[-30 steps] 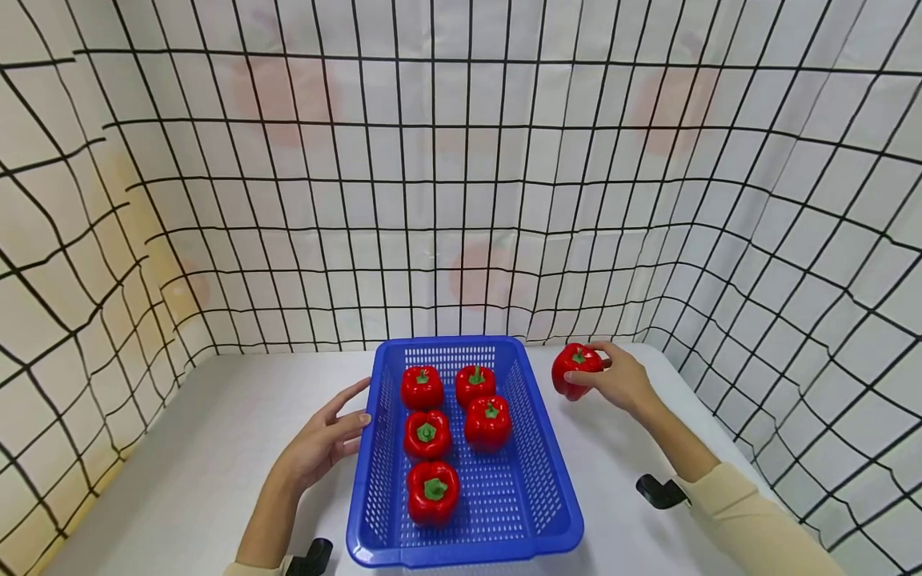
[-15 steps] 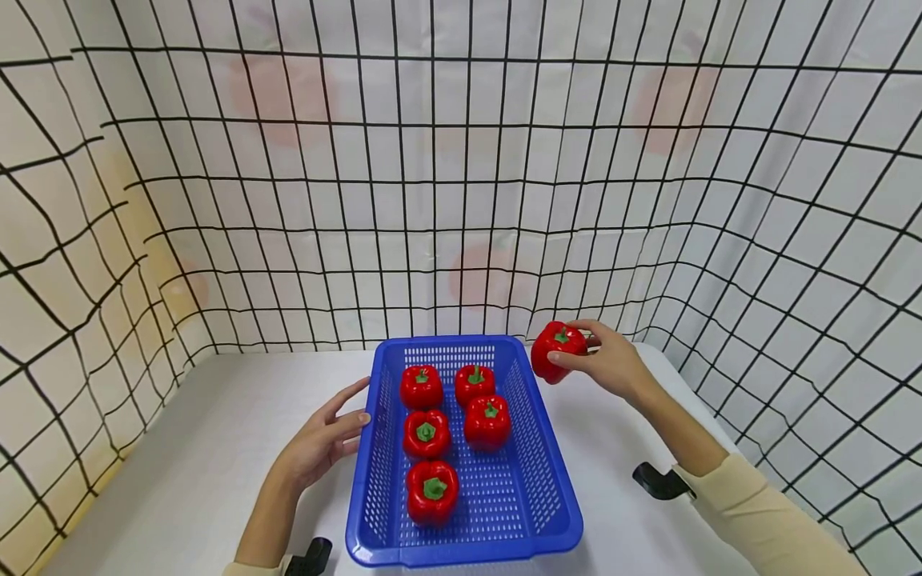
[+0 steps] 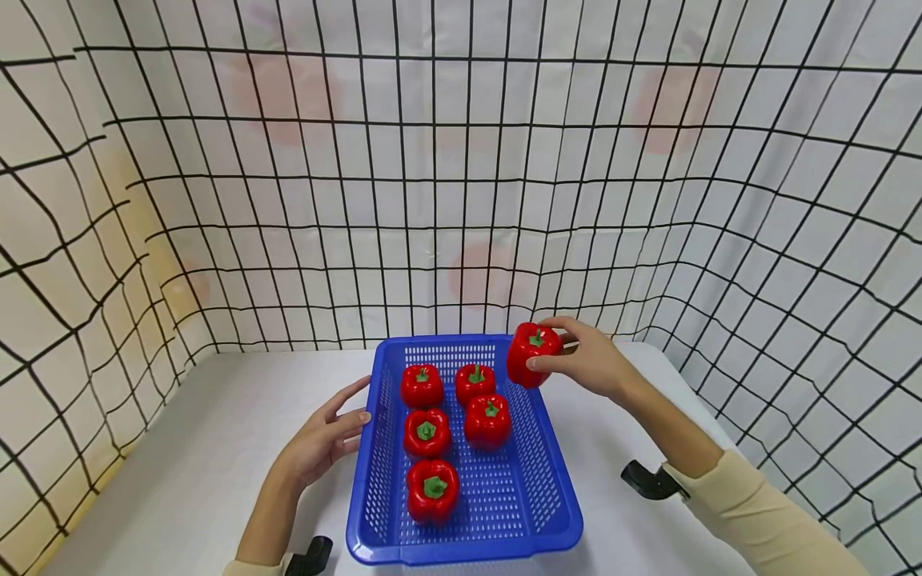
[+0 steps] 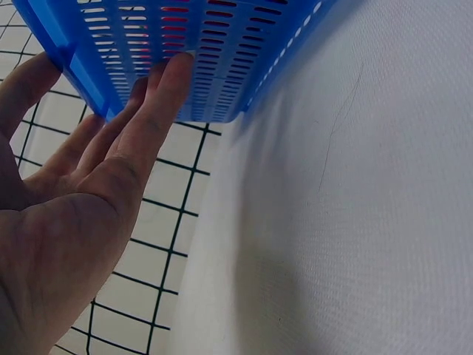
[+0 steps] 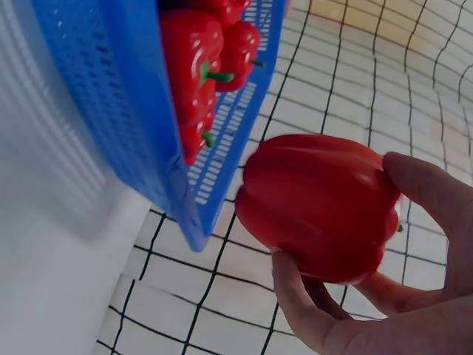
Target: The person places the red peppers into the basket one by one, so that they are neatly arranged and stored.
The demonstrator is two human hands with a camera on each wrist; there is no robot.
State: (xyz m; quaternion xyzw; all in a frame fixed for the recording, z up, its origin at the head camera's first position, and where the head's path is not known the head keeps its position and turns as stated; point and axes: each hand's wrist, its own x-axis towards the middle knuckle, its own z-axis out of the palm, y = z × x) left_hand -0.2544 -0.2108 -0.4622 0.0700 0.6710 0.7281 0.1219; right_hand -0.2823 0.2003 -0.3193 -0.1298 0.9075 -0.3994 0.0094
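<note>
A blue plastic basket (image 3: 551,480) with slotted walls holds several red bell peppers (image 3: 434,490) with green stems. Above the basket's far right rim, my right hand (image 3: 587,362) holds another red bell pepper (image 3: 531,356) between thumb and fingers. In the right wrist view this held pepper (image 5: 318,207) hangs clear of the basket wall (image 5: 111,89), its stem mostly hidden. My left hand (image 3: 324,444) touches the basket's left side. Seen from the left wrist, that hand (image 4: 81,192) lays extended fingers on the slotted outer wall (image 4: 214,44), with the thumb near the rim.
A white-covered table (image 3: 252,424) carries the basket. Black wire grid panels (image 3: 468,184) backed with white sheeting stand behind it and along both sides. Inside the basket, bare floor (image 3: 504,512) shows at the near right.
My right hand has lifted the held bell pepper and brought it left, from the table beside the basket to over its right rim. The left hand and basket have stayed put.
</note>
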